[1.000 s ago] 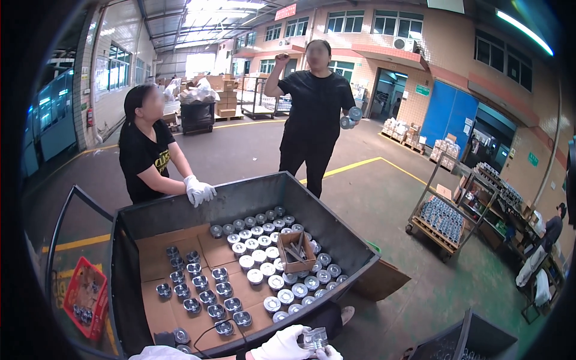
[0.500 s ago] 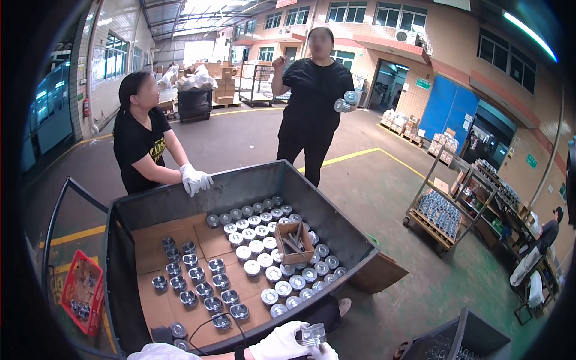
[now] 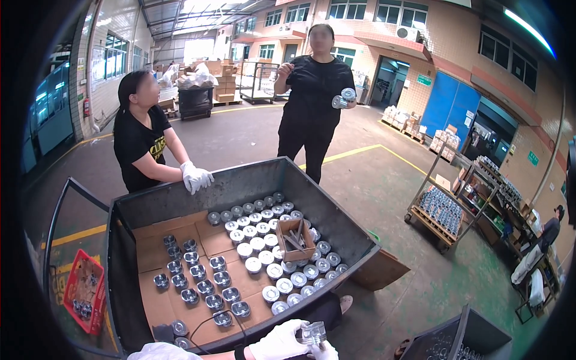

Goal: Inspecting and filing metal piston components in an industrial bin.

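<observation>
At the near edge of a dark metal bin (image 3: 336,207), my white-gloved left hand (image 3: 278,342) grips a shiny metal piston (image 3: 313,333) by its side. Just below it, my gloved right hand (image 3: 324,351) closes on the same piston from the right; part of that hand is cut off by the lower edge. Inside the bin, pistons with bright flat crowns (image 3: 275,271) stand in rows on the right. Others, with hollow undersides facing up (image 3: 206,288), stand in looser rows on brown cardboard (image 3: 150,312) to the left.
A small cardboard box (image 3: 296,247) with metal strips sits on the pistons. One person (image 3: 144,129) rests gloved hands on the bin's far rim; another (image 3: 315,90) stands behind, holding pistons. A red crate (image 3: 84,294) is left, a second dark bin (image 3: 465,336) lower right, a loaded cart (image 3: 441,210) beyond.
The standing person's raised hand has lowered slightly, and the pistons in the other hand have tilted. My hands keep the piston in nearly the same place.
</observation>
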The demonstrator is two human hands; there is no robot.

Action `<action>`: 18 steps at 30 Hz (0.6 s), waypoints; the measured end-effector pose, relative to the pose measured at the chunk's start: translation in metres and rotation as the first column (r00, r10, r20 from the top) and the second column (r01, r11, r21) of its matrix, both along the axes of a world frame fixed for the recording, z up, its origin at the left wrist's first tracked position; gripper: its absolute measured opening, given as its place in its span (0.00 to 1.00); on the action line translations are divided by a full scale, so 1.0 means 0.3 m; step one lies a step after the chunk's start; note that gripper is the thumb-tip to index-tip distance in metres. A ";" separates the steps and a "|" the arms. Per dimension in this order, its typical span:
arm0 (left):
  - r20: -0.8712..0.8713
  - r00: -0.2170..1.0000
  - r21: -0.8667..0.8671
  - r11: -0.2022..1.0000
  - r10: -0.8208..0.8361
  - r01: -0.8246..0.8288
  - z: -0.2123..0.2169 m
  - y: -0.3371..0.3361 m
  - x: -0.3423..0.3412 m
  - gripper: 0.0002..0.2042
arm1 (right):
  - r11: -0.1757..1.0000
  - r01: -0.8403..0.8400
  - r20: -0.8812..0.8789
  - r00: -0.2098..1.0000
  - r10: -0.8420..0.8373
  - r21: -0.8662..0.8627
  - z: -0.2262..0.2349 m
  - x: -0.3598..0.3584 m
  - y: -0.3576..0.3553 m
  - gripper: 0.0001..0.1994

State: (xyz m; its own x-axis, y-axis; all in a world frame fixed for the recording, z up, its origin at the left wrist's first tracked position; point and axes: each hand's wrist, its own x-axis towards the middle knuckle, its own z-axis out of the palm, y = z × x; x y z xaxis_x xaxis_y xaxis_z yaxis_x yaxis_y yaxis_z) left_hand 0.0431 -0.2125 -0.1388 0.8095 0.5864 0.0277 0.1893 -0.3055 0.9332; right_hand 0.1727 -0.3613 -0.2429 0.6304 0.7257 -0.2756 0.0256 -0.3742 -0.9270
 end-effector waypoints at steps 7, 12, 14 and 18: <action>-0.041 0.999 -0.057 0.998 0.023 -0.026 0.049 -0.011 -0.003 0.33 | 0.999 -0.018 0.037 0.999 0.020 -0.034 0.031 -0.006 0.005 0.15; -0.058 0.998 -0.035 0.999 0.017 -0.019 0.035 -0.010 -0.004 0.32 | 1.000 -0.002 0.044 0.999 0.002 0.002 0.044 -0.016 0.002 0.15; -0.044 0.999 -0.053 0.998 -0.017 0.015 0.031 -0.005 -0.012 0.32 | 1.000 0.000 0.052 0.999 0.000 -0.004 0.035 -0.018 0.001 0.14; -0.033 0.999 -0.060 0.998 -0.017 0.015 0.026 -0.003 -0.009 0.32 | 0.999 -0.019 0.097 0.995 0.022 -0.028 0.044 -0.016 0.003 0.14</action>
